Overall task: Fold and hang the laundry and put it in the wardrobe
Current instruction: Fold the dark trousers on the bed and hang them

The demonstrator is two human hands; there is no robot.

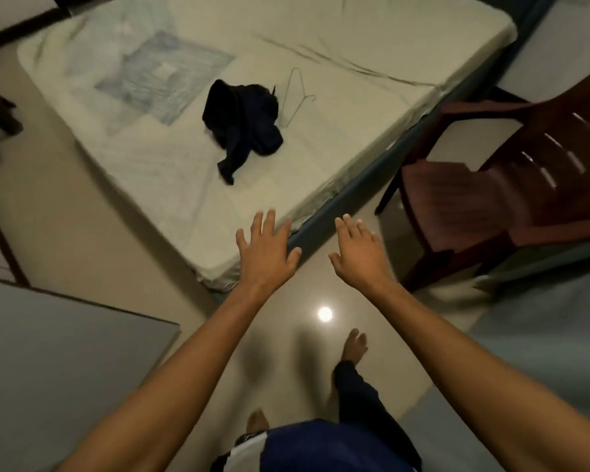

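A crumpled dark garment (243,121) lies in a heap in the middle of the bed (157,185), which has a pale sheet. A thin wire hanger (295,97) lies flat on the sheet just right of the garment, touching its edge. My left hand (266,252) is stretched out over the bed's near corner, fingers straight and spread, holding nothing. My right hand (358,252) hovers beside it above the floor, fingers straight, also holding nothing. Both hands are well short of the garment.
A dark red plastic chair (511,185) stands right of the bed. A grey flat panel (58,362) fills the lower left. The glossy tiled floor (321,335) reflects a ceiling light. My bare feet are on the floor below.
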